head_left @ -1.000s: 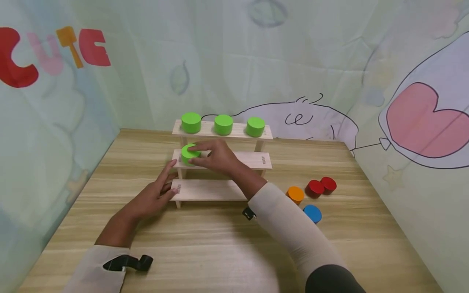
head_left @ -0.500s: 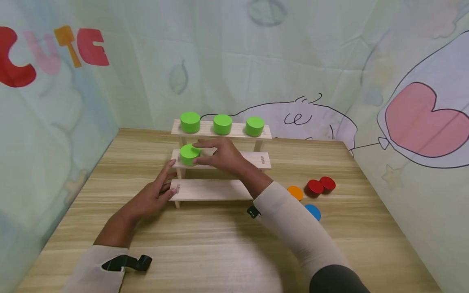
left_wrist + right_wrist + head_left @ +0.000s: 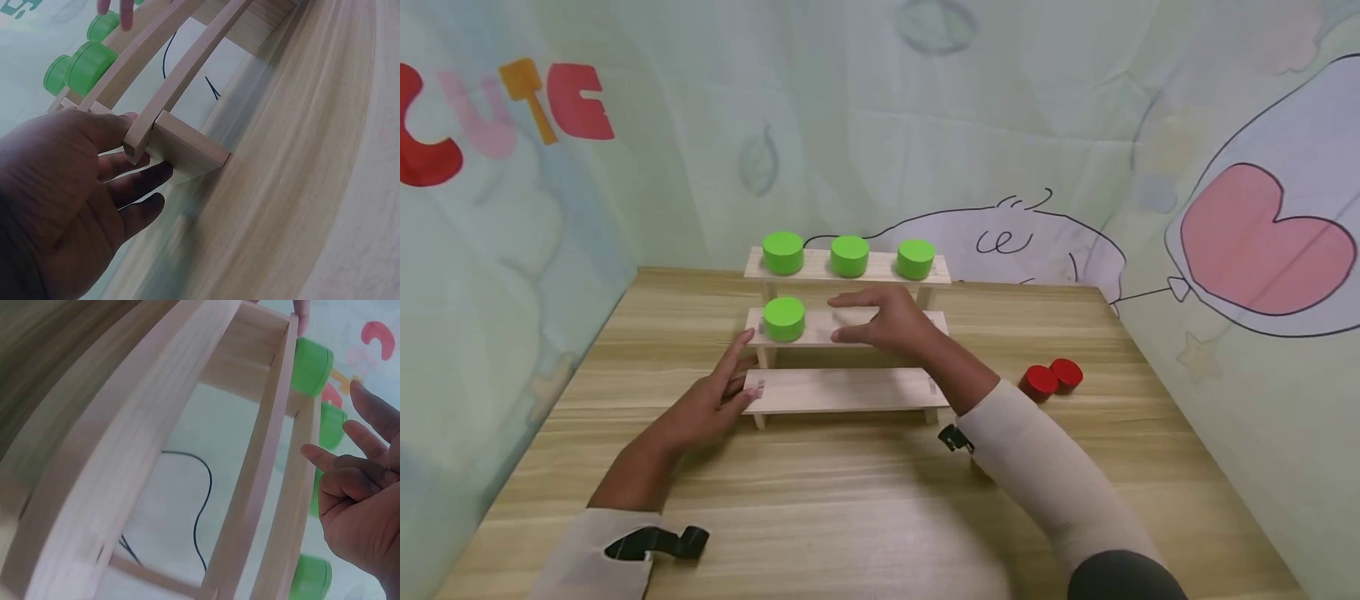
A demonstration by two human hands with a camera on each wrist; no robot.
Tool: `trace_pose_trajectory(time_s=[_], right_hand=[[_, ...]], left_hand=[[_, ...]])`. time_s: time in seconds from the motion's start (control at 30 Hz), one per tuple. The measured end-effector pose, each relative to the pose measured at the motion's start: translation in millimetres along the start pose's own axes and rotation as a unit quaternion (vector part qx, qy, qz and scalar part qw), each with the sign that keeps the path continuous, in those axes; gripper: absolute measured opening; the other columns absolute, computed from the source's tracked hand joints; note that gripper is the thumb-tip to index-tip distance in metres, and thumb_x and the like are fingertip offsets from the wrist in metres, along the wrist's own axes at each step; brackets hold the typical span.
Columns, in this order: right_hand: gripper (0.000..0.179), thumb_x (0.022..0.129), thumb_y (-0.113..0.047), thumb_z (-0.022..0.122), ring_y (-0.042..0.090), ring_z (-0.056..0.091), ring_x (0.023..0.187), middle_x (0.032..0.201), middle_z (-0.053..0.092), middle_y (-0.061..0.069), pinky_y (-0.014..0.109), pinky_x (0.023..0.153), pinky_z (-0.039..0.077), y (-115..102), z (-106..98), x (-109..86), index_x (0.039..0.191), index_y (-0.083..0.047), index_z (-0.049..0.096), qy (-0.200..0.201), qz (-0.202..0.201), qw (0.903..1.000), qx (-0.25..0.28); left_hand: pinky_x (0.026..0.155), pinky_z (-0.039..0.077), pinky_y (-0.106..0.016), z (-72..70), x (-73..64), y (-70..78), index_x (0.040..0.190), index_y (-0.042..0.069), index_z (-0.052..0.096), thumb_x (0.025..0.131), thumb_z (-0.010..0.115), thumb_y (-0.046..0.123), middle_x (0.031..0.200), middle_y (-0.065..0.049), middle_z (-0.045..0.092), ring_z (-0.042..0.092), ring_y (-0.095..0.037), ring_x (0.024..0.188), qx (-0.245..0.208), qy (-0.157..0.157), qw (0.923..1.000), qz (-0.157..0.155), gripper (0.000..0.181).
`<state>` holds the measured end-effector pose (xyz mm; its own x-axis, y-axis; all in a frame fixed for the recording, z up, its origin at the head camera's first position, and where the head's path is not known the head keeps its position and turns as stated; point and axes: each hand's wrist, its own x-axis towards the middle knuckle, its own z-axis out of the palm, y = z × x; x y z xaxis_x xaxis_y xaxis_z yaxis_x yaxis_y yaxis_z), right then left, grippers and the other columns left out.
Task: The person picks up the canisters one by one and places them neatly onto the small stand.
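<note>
A three-step wooden display stand (image 3: 835,390) rests on the table. Three green cylinders, one of them a middle green cylinder (image 3: 849,257), line its top step. Another green cylinder (image 3: 784,319) sits at the left end of the middle step. My left hand (image 3: 703,408) holds the stand's left end; the left wrist view shows its thumb (image 3: 115,130) at the lowest step's end and its fingers beside the leg. Over the middle step, right of that cylinder and apart from it, my right hand (image 3: 891,321) has thumb and forefinger spread with nothing between them.
Two red cylinders (image 3: 1040,383) stand together on the table right of the stand. A sliver of orange shows beneath the right sleeve (image 3: 1037,458), which hides what lies there. A printed cloth backdrop (image 3: 850,125) surrounds the table (image 3: 820,517).
My right hand has let go of the green cylinder on the middle step and moved right. The right forearm now covers the orange and blue cylinders. The left hand stays at the stand.
</note>
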<state>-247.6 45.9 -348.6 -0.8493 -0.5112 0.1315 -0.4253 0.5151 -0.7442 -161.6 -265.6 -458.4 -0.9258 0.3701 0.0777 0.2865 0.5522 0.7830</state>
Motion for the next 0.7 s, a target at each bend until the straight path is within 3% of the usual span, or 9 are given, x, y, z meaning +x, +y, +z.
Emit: trace_pose_trajectory(time_s=[0.1, 0.2, 0.33, 0.47, 0.53, 0.7], right_hand=[[0.050, 0.089, -0.018, 0.094, 0.027, 0.064, 0.145, 0.144, 0.075, 0.006, 0.046, 0.119, 0.055, 3.6, -9.6, -8.0, 0.136, -0.016, 0.079, 0.004, -0.004, 0.9999, -0.014], [0.049, 0.088, -0.017, 0.094, 0.027, 0.068, 0.141, 0.144, 0.074, 0.009, 0.041, 0.097, 0.065, 9.3, -19.3, -16.0, 0.134, -0.016, 0.080, 0.008, -0.007, 0.9998, -0.018], [0.048, 0.088, -0.017, 0.094, 0.026, 0.075, 0.129, 0.147, 0.072, 0.009, 0.029, 0.073, 0.060, 16.3, -32.3, -27.0, 0.133, -0.017, 0.081, 0.010, 0.003, 0.9997, -0.023], [0.049, 0.088, -0.017, 0.094, 0.028, 0.074, 0.129, 0.149, 0.071, 0.009, 0.031, 0.082, 0.063, 22.6, -44.2, -37.4, 0.135, -0.016, 0.080, 0.012, 0.017, 0.9995, -0.024], [0.049, 0.088, -0.017, 0.094, 0.029, 0.068, 0.139, 0.149, 0.071, 0.009, 0.035, 0.088, 0.065, 25.7, -49.7, -42.1, 0.135, -0.015, 0.080, 0.015, 0.023, 0.9994, -0.023], [0.051, 0.089, -0.017, 0.093, 0.031, 0.066, 0.142, 0.151, 0.070, 0.009, 0.039, 0.091, 0.066, 32.2, -65.7, -53.2, 0.137, -0.015, 0.078, 0.016, 0.032, 0.9992, -0.018]], left_hand=[[0.117, 0.046, -0.065, -0.4, 0.1, 0.0, 0.176, 0.031, -0.014, 0.116, 0.054, 0.014, 0.172, -0.037, 0.032, 0.049, -0.054, 0.151, 0.001, 0.000, 1.0000, 0.003, 0.092], [0.117, 0.046, -0.066, -0.4, 0.3, -0.2, 0.176, 0.031, -0.014, 0.116, 0.054, 0.014, 0.172, -0.037, 0.032, 0.049, -0.054, 0.151, -0.001, -0.003, 1.0000, 0.003, 0.092], [0.117, 0.046, -0.065, -0.4, 0.0, -1.0, 0.176, 0.031, -0.013, 0.116, 0.054, 0.013, 0.172, -0.038, 0.032, 0.049, -0.054, 0.151, -0.003, -0.004, 1.0000, 0.003, 0.092], [0.118, 0.045, -0.065, -1.0, -0.7, 0.9, 0.176, 0.033, -0.013, 0.116, 0.055, 0.014, 0.172, -0.037, 0.033, 0.049, -0.053, 0.152, -0.001, -0.002, 1.0000, -0.001, 0.093], [0.118, 0.045, -0.065, -1.2, -1.1, 2.3, 0.176, 0.033, -0.013, 0.116, 0.055, 0.014, 0.173, -0.036, 0.033, 0.049, -0.053, 0.152, -0.001, -0.001, 1.0000, -0.005, 0.093], [0.119, 0.044, -0.066, -0.8, -0.4, 2.8, 0.176, 0.032, -0.014, 0.116, 0.055, 0.015, 0.172, -0.037, 0.032, 0.049, -0.054, 0.152, 0.003, -0.001, 1.0000, -0.005, 0.092]])
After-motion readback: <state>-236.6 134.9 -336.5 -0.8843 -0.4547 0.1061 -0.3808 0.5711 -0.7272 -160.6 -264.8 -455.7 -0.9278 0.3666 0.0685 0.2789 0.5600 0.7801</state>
